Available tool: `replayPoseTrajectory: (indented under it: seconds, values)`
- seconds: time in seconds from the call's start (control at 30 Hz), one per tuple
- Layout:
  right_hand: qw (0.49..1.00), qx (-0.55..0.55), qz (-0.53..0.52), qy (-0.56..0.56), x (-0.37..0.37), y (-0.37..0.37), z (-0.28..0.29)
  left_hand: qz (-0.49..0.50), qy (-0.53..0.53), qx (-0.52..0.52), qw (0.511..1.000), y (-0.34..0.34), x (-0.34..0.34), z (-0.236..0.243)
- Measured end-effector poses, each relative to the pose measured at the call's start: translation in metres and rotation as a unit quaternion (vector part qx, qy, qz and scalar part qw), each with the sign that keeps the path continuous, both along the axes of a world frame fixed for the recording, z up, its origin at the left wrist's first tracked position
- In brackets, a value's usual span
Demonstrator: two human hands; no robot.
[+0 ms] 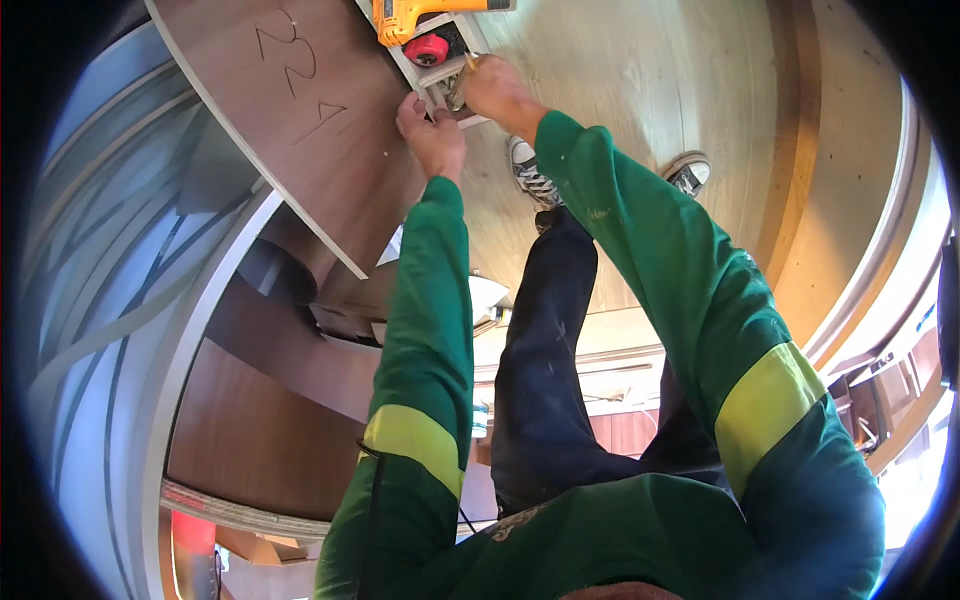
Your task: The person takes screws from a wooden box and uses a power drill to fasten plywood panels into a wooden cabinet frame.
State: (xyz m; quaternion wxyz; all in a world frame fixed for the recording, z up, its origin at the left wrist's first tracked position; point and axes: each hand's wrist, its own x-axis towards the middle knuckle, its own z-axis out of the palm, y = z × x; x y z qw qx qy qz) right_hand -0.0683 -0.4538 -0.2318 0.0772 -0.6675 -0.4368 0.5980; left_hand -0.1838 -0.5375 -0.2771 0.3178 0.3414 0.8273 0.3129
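Observation:
A shallow pale-edged tray with compartments (408, 62) lies at the top of the view, beside a brown wood-grain panel (300, 110). My left hand (432, 138) is at the tray's near end, its fingers curled; whatever is between them is too small to tell. Over the tray's right side, my right hand (497, 90) is closed, with a small yellowish tip sticking out by the thumb and forefinger. Small loose pieces show in the compartment between the hands. A red round object (427, 50) sits in the compartment farther up. Beyond it lies a yellow power tool (402, 18), partly cut off.
The brown panel has dark handwritten marks and a pale edge. At left are curved bluish-grey sheets (110, 270) and brown boards (265, 430). My shoes (534, 172) stand on the pale wood-grain surface (630, 80). A wooden strip (795, 130) runs along the right.

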Motion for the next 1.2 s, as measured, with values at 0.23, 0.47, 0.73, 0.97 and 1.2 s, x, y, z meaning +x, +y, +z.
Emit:
replayPoseTrajectory:
  seconds: [0.23,0.47,0.73,0.97,1.2]
  values:
    - [0.99,0.052,-0.13,-0.032,-0.003,-0.011,0.021,0.096,-0.132,0.047,0.985,-0.012,0.026,0.049]
    - [0.996,-0.03,-0.065,-0.06,0.135,-0.214,0.161,0.017,-0.125,-0.161,0.979,-0.175,-0.009,0.139]
    - [0.947,0.007,-0.142,-0.287,0.319,-0.295,0.366,-0.337,-0.416,-0.248,0.808,-0.069,0.06,0.357]
    - [0.923,-0.062,-0.283,-0.255,0.305,-0.371,0.423,-0.751,-0.485,0.353,0.276,0.127,0.066,0.76]
    - [0.905,-0.095,-0.359,-0.208,0.237,-0.416,0.433,-0.924,-0.256,0.281,-0.041,0.064,0.043,1.006]
